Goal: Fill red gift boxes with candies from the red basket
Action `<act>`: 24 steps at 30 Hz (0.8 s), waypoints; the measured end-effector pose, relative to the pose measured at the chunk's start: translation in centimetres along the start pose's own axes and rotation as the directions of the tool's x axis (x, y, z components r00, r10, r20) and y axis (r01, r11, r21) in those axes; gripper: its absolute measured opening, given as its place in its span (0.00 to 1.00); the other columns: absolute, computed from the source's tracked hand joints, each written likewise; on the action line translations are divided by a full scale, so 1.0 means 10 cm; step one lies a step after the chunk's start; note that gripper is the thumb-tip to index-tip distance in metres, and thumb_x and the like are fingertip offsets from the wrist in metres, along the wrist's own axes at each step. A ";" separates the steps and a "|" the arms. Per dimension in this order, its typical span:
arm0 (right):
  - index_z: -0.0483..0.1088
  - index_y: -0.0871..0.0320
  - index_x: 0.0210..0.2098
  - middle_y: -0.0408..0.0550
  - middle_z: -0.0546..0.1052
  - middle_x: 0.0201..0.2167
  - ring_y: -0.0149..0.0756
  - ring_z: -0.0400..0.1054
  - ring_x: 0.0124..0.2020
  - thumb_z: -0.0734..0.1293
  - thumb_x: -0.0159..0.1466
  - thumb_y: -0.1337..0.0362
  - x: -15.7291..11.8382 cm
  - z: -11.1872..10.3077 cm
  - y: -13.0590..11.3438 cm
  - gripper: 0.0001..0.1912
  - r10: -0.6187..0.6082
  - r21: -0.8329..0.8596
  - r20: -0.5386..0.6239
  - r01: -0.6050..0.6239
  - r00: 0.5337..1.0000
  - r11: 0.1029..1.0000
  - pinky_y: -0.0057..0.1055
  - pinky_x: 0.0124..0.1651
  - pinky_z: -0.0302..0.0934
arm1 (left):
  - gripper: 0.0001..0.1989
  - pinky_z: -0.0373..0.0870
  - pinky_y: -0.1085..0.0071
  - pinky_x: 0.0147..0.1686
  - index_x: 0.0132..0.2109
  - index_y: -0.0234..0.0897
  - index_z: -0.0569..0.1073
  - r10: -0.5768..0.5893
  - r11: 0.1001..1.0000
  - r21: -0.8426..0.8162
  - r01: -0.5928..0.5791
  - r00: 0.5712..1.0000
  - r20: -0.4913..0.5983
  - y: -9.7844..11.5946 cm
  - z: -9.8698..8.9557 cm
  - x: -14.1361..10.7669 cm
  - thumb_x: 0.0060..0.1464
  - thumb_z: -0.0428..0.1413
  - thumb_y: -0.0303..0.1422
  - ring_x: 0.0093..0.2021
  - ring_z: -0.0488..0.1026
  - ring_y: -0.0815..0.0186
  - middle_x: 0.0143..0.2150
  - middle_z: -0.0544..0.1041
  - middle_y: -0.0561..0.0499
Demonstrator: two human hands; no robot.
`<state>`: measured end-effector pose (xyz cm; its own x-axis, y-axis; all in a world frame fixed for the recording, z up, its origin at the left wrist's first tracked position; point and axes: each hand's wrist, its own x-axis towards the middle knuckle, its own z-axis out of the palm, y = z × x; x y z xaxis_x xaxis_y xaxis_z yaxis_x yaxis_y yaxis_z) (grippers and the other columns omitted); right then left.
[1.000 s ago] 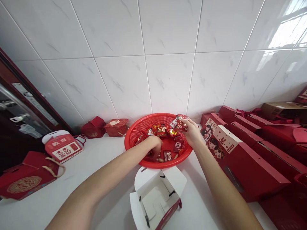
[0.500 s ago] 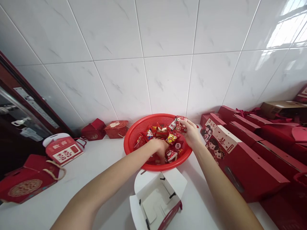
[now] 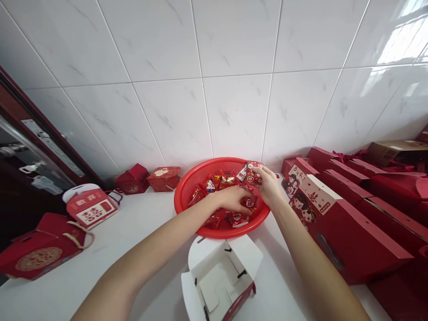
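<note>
A red plastic basket (image 3: 182, 198) with perforated sides holds several wrapped candies (image 3: 238, 219) in red, gold and mixed colours. My left hand (image 3: 236, 199) reaches into it, fingers apart and curved over a red-wrapped candy (image 3: 249, 203); whether it grips that candy is not clear. At the basket's right rim, my right hand (image 3: 268, 183) pinches a red packet (image 3: 253, 173) with white flower patterns and lettering. In front of the basket stands an open gift box (image 3: 219, 276), white inside with a red outer side, its flaps spread and nothing in it.
Red gift boxes (image 3: 90, 206) stand at the left, two smaller ones (image 3: 133, 179) by the wall. Rows of tall red boxes (image 3: 354, 236) crowd the right, close to my right forearm. Behind the basket rises a white tiled wall (image 3: 237, 116). A dark door frame (image 3: 36, 129) borders the left.
My left hand has moved rightward and up among the candies, its fingers now spreading into view. The right hand still holds the red packet at about the same spot.
</note>
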<state>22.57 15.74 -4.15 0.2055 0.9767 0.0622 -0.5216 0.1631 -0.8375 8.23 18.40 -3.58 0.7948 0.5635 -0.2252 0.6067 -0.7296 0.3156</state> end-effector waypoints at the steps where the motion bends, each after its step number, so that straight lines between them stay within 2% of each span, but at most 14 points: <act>1: 0.74 0.57 0.25 0.39 0.75 0.23 0.30 0.67 0.26 0.78 0.41 0.60 0.00 0.00 0.00 0.13 -0.004 0.000 -0.004 0.004 1.000 1.000 0.26 0.27 0.64 | 0.17 0.69 0.71 0.38 0.49 0.41 0.77 0.071 0.997 0.008 -0.071 0.997 0.016 0.05 0.05 0.03 0.52 0.61 0.37 0.41 0.76 0.60 0.46 0.79 0.49; 2: 0.74 0.57 0.25 0.40 0.75 0.24 0.30 0.67 0.26 0.78 0.41 0.60 0.00 0.00 0.00 0.13 -0.009 0.001 -0.007 0.009 1.000 1.000 0.26 0.28 0.64 | 0.19 0.69 0.71 0.38 0.52 0.42 0.77 0.104 0.994 0.037 -0.106 0.994 0.042 0.08 0.10 0.07 0.52 0.61 0.36 0.42 0.76 0.59 0.49 0.78 0.47; 4: 0.74 0.57 0.25 0.40 0.75 0.24 0.30 0.67 0.27 0.78 0.42 0.60 0.00 -0.01 0.01 0.13 -0.019 0.002 -0.004 0.019 1.000 1.000 0.26 0.28 0.65 | 0.22 0.69 0.68 0.38 0.55 0.44 0.75 0.055 0.988 0.139 -0.067 0.994 0.093 0.10 0.15 0.11 0.52 0.62 0.35 0.43 0.76 0.56 0.52 0.76 0.45; 7: 0.75 0.57 0.26 0.41 0.76 0.26 0.31 0.68 0.27 0.78 0.42 0.59 0.00 -0.01 0.02 0.14 -0.021 -0.009 0.016 0.021 1.000 1.000 0.27 0.30 0.66 | 0.16 0.70 0.65 0.40 0.51 0.45 0.77 -0.070 0.970 0.240 0.046 0.993 0.093 0.06 0.15 0.14 0.55 0.60 0.37 0.47 0.76 0.52 0.51 0.77 0.45; 9: 0.76 0.57 0.26 0.41 0.76 0.25 0.31 0.68 0.27 0.78 0.42 0.59 0.01 -0.01 0.02 0.14 -0.018 -0.012 0.023 0.018 1.000 1.000 0.27 0.30 0.66 | 0.12 0.70 0.64 0.42 0.48 0.44 0.78 -0.095 0.968 0.241 0.073 0.992 0.078 0.02 0.12 0.13 0.56 0.58 0.34 0.49 0.75 0.52 0.49 0.78 0.45; 13: 0.76 0.57 0.26 0.40 0.75 0.25 0.31 0.67 0.27 0.78 0.41 0.59 0.02 -0.01 0.02 0.15 -0.012 -0.006 0.017 0.012 1.000 1.000 0.28 0.30 0.67 | 0.17 0.70 0.65 0.42 0.51 0.41 0.78 -0.064 0.982 0.183 0.046 0.994 0.093 -0.02 0.07 0.09 0.53 0.59 0.30 0.50 0.75 0.53 0.50 0.78 0.45; 16: 0.75 0.57 0.26 0.41 0.76 0.27 0.32 0.67 0.28 0.78 0.41 0.58 0.01 -0.01 0.01 0.15 -0.010 -0.016 0.023 0.010 1.000 1.000 0.28 0.30 0.67 | 0.21 0.69 0.71 0.40 0.52 0.42 0.78 0.017 0.996 0.081 -0.032 0.985 0.172 0.00 0.07 0.09 0.50 0.61 0.26 0.46 0.76 0.59 0.48 0.80 0.49; 20: 0.75 0.56 0.26 0.42 0.77 0.27 0.33 0.69 0.29 0.77 0.42 0.58 0.00 0.00 -0.01 0.14 0.001 -0.044 0.018 0.000 1.000 0.999 0.28 0.30 0.66 | 0.11 0.69 0.76 0.36 0.39 0.41 0.82 0.083 0.995 -0.070 -0.067 0.963 0.256 0.04 0.14 0.12 0.49 0.60 0.23 0.37 0.77 0.66 0.37 0.83 0.55; 24: 0.74 0.56 0.27 0.42 0.77 0.27 0.33 0.69 0.29 0.77 0.43 0.58 -0.01 0.00 -0.02 0.14 -0.020 -0.046 0.030 0.022 0.999 0.999 0.28 0.30 0.67 | 0.07 0.66 0.75 0.29 0.27 0.38 0.80 0.070 0.987 -0.159 -0.036 0.975 0.212 0.06 0.19 0.12 0.47 0.60 0.23 0.27 0.73 0.67 0.24 0.79 0.56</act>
<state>22.68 15.60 -4.03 0.1909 0.9770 0.0956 -0.4785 0.1776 -0.8599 9.60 17.95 -5.38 0.8198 0.4166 -0.3928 0.5680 -0.6781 0.4664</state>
